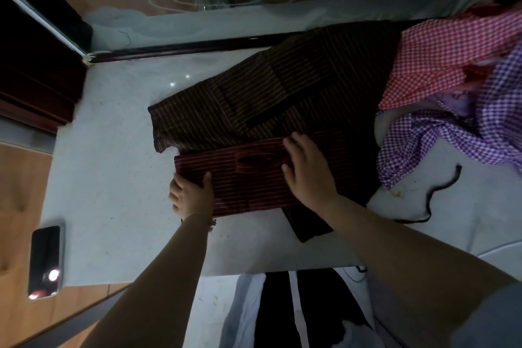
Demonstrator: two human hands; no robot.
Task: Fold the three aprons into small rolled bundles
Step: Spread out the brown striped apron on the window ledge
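Your dark brown apron with thin pale stripes [282, 87] lies spread on the pale speckled stone surface [113, 178], with its near portion folded over into a reddish striped band [254, 178] just in front of you.

Left hand [189, 195]: at the band's left end, thumb on top of the cloth, other fingers curled at the edge. Looks like a pinch on that end, though the underside is hidden. Right hand [306, 169]: flat, fingers spread and relaxed, pressing on the middle of the band beside a dark strap loop [254, 162] lying on top.

Risks from here:
- The loop sits loose on the fold. Roll over it and you get a lump, or it trails out of the bundle.
- A dark corner [308, 223] sticks out below the band on the right, so the layers aren't square. The roll will probably cone or telescope.
- A long dark tie cord [435, 195] snakes over the surface to the right, well clear of the fold. It could drag behind or snag.
- The red-and-white gingham apron [452, 59] and purple-and-white gingham apron [452, 135] are heaped at the right, touching or overlapping the striped one's edge. Pulling the striped cloth may drag them along.
- Black smartphone [45, 260] sits near the left edge; a sweeping elbow could knock it.
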